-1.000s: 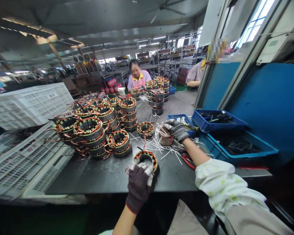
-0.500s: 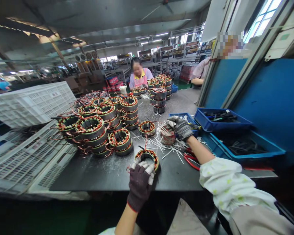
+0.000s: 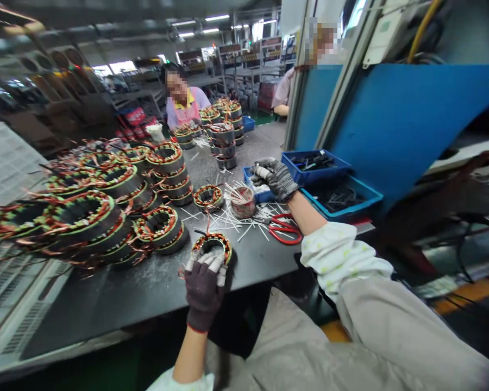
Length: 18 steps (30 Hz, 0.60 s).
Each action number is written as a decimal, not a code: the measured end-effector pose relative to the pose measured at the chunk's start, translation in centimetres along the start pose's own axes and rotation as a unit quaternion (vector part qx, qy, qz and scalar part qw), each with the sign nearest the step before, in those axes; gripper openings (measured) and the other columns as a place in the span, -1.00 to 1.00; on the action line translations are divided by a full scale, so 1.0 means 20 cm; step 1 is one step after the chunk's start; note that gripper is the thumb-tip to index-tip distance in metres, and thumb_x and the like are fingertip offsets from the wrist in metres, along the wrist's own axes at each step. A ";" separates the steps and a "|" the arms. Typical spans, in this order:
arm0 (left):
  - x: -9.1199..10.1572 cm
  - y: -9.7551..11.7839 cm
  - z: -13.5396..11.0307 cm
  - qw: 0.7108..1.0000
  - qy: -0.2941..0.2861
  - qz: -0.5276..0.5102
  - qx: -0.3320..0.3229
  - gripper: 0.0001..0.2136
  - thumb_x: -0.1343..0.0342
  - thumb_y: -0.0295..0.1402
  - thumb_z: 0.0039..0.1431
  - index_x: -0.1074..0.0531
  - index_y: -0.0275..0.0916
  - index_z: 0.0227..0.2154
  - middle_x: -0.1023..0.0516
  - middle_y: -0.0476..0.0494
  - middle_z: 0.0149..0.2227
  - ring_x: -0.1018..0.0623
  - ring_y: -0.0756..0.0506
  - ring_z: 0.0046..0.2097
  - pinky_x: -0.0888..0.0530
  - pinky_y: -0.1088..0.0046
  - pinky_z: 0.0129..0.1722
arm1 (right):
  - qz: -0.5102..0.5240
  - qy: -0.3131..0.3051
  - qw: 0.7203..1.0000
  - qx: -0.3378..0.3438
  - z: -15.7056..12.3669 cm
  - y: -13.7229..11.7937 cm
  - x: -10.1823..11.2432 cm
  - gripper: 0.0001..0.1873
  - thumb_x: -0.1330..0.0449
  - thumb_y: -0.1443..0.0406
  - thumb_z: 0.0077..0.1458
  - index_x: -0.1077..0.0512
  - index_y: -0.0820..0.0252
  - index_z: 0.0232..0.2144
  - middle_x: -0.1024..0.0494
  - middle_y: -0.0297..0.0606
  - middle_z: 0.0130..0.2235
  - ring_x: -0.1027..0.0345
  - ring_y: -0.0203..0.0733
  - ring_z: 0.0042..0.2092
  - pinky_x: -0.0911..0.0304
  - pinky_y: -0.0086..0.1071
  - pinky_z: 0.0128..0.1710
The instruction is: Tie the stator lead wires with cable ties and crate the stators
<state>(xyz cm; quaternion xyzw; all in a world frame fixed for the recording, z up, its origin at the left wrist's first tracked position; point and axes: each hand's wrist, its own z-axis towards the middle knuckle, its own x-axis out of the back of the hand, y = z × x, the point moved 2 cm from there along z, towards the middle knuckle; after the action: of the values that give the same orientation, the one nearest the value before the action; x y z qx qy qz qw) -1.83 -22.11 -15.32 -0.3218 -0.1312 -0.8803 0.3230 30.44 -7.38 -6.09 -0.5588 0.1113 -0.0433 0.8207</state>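
Head view: the worktop (image 3: 106,304) ran from the lower left of the frame toward the upper centre, with both hands at its near edge.

Left hand: the left hand (image 3: 204,290), in a dark knit glove with white-capped fingertips, was closed around a wound stator (image 3: 211,247), gripping it from the near side.

Stator: it sat at the lower centre of the frame, ring face turned up, with thin leads rising from its copper windings. Whether it touched the worktop was hidden.

Right hand: the right hand (image 3: 275,178), gloved in grey and black, was curled at the centre right, just beside a small round cup (image 3: 243,202) bristling with white sleeves (image 3: 232,217). Whether it held anything could not be told.

Between the hands: loose white sleeves lay scattered across the worktop, and red-handled scissors (image 3: 284,229) lay just below the right wrist.

Around: stacks of wound stators (image 3: 165,168) filled the left centre, with more stacks (image 3: 224,144) further up. Two blue trays (image 3: 315,165) of dark parts stood at the right. A co-worker (image 3: 183,100) in a pink apron sat at the far end.
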 end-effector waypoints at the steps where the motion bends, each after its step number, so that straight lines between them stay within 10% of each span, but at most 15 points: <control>1: -0.01 0.00 0.00 1.000 0.002 -0.006 0.001 -0.74 -0.11 -0.45 0.38 -0.49 -0.19 0.08 -0.71 -0.21 -0.06 -0.67 -0.22 0.05 -0.41 0.03 0.29 | 0.008 -0.004 1.000 0.014 -0.06 -0.02 0.00 -0.37 -0.53 -0.14 -0.12 -0.49 0.08 -0.17 -0.62 -0.38 -0.35 -0.52 -0.27 -0.39 -0.55 -0.34 -0.34; 11: 0.00 0.07 0.00 0.982 -0.121 -0.050 0.139 -0.77 -0.04 -0.32 0.45 -0.53 -0.17 0.03 -0.70 -0.18 0.03 -0.60 -0.22 0.23 -0.23 -0.07 0.46 | -0.086 -0.187 0.979 0.005 -1.19 0.02 -0.06 -0.65 -0.24 0.00 0.38 -0.60 0.10 -0.29 -0.68 -0.14 -0.09 -0.61 -0.10 -0.09 -0.55 -0.16 -0.01; 18: -0.02 0.06 -0.02 0.979 -0.122 -0.039 0.159 -0.81 -0.05 -0.24 0.45 -0.53 -0.16 -0.08 -0.69 -0.20 -0.05 -0.63 -0.24 0.12 -0.25 -0.08 0.44 | -0.055 -0.287 0.956 0.020 -1.31 0.11 -0.14 -0.73 -0.12 0.19 0.48 -0.59 0.11 -0.21 -0.70 -0.16 -0.04 -0.62 -0.18 -0.04 -0.52 -0.28 0.03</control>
<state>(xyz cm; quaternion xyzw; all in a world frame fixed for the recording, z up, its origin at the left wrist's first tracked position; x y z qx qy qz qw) -1.09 -23.07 -15.87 -0.3660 -0.3204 -0.8143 0.3166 21.59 -29.91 -16.88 -0.5368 -0.1604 0.0720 0.8252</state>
